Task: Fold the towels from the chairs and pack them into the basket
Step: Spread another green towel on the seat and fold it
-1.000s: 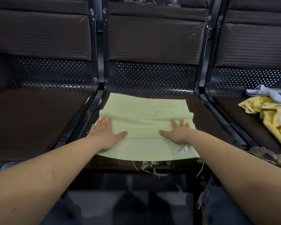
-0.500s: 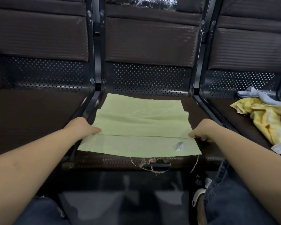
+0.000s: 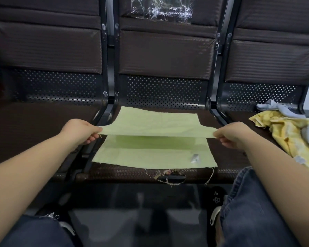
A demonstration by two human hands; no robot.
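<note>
Head cam has you looking down at a row of three dark brown chairs, and the pale green towel (image 3: 155,154) is spread across the seat of the middle chair (image 3: 219,172). Your left hand (image 3: 79,131) is pinching the towel's folded edge at its left end, fingers curled under and thumb on top, right above the metal rails where the middle and left seats meet. Your right hand (image 3: 234,135) is doing the same thing at the right end of that fold, near the right edge of the middle seat. Between your hands the fold is lifted off the seat and pulled taut in a straight line, with a shadow on the lower layer under it. The towel's back part lies flat toward the rear edge of the seat, and the near part lies flat right up to the front edge. There's a small white tag (image 3: 194,158) near its front right corner. The seat's front edge is torn, with frayed threads (image 3: 168,175) hanging down.

Over on the right chair's seat there's a crumpled yellow towel (image 3: 285,134) with a light grey-blue cloth (image 3: 282,108) lying partly on top of it, toward the back edge. Clear plastic film (image 3: 161,8) is stuck on the middle backrest up top.
</note>
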